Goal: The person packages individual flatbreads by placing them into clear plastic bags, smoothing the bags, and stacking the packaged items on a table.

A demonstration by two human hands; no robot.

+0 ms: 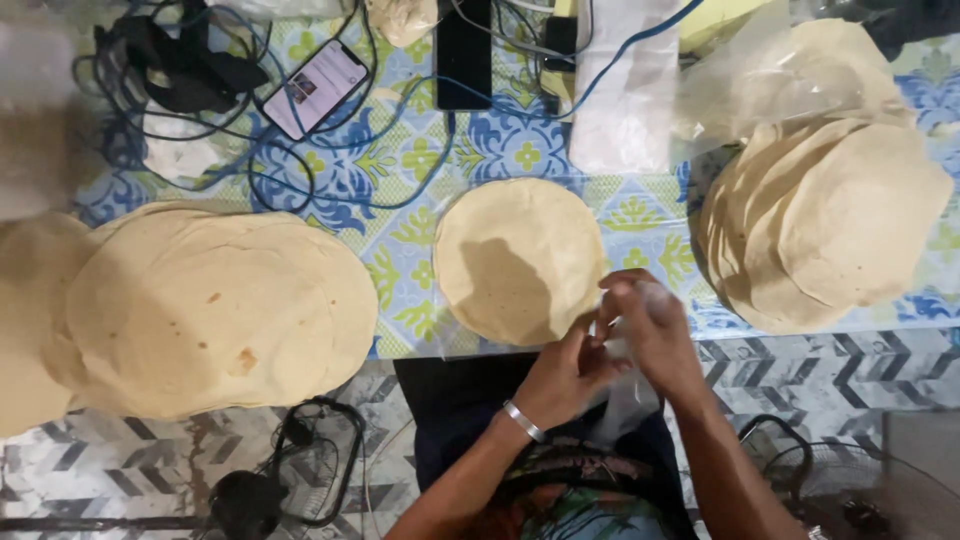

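Here, hands: our left hand [568, 372] and right hand [650, 325] pinch a thin clear bag [625, 395] between closed fingers, at the table [420, 160] edge.
Bag: we judge it light, limp and slippery; best gripped at its mouth.
Flatbread [518, 258]: single round, just beside our hands; soft, floppy, tears easily.
Stacks: left stack [200, 310], right stack [825, 225].
Packages: white plastic pack [625, 85] behind; phone [313, 88] among cables.

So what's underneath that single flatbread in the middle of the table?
The single flatbread lies on a clear plastic sheet, whose edge shows at its lower left, over the floral tablecloth. Whatever sits directly under its centre is covered. Both hands meet at its lower right edge.
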